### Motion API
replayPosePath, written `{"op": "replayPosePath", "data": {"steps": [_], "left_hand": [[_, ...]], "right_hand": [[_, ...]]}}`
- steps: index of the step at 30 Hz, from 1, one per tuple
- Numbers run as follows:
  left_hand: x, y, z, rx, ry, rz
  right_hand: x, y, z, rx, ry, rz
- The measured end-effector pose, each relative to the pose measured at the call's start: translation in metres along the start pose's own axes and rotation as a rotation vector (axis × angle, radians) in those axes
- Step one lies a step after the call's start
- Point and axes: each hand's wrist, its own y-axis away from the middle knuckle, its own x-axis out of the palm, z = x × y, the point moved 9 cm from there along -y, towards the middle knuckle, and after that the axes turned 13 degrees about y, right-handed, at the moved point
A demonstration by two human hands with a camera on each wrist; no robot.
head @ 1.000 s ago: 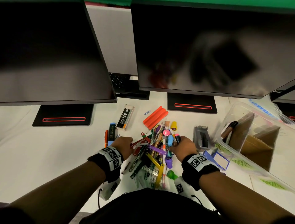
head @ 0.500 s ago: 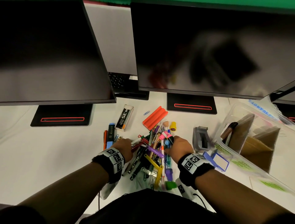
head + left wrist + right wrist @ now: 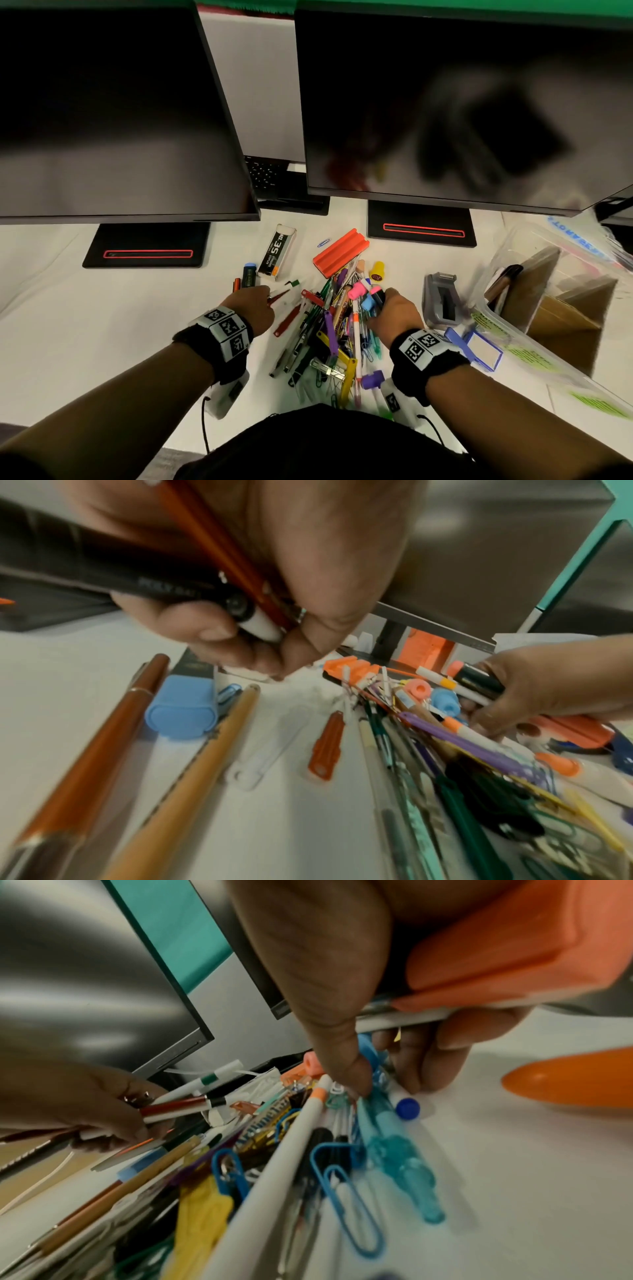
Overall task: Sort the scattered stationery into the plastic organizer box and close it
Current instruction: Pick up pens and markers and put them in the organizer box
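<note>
Gripping several pens, the left hand (image 3: pixel 255 305) sat at the stationery pile's (image 3: pixel 329 335) left edge; the right hand (image 3: pixel 397 313) clutched markers (count unclear); one plastic organizer box (image 3: pixel 507 322) lay open, just right; two monitors (image 3: pixel 113 113) behind.

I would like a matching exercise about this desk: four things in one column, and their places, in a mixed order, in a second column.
Things:
1. staple box
2. grey stapler
3. orange block
4. bundle of pens

Places:
A. gripped in the left hand
B. between the right hand and the organizer box
C. beyond the pile, under the right monitor
D. near the left monitor's stand

Pairs: 1-D, 2-B, 3-C, 4-A
</note>
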Motion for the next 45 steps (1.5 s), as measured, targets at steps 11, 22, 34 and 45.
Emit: {"op": "replayPosePath", "data": {"steps": [11,22,34,45], "left_hand": [[-0.037,0.001,0.046,-0.174,0.187,-0.275],[-0.018,-0.006,0.046,-0.248,0.445,-0.268],[-0.02,-0.013,0.037,-0.228,0.197,-0.163],[-0.047,0.012,-0.068,0.081,0.419,-0.111]], "right_hand": [[0.003,0.009,0.009,-0.093,0.148,-0.02],[0.004,0.013,0.008,-0.175,0.14,0.094],[-0.051,0.02,-0.014,-0.133,0.02,0.02],[-0.095,0.038,-0.039,-0.08,-0.456,-0.057]]}}
